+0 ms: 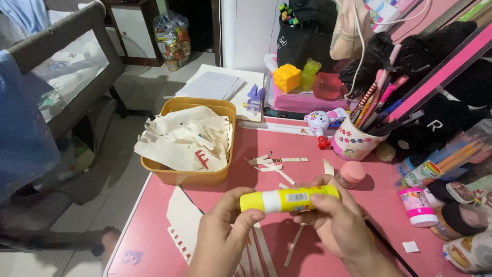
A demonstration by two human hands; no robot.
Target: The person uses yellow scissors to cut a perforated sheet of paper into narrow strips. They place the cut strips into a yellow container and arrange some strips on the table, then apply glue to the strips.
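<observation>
Crosswise, yellow glue stick point(288, 199) between left hand point(221, 237) and right hand point(341, 225), both gripping its ends

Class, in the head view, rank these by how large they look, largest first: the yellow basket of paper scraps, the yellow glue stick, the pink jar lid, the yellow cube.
1. Yellow basket
2. Yellow glue stick, though it is closest to the camera
3. Yellow cube and pink jar lid: look alike, left unranked

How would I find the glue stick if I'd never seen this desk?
Look at the pink table, near its front edge, below the yellow tub of paper scraps. Both hands, left hand and right hand, hold the glue stick sideways. It is the only bright yellow tube with a white label.
</observation>
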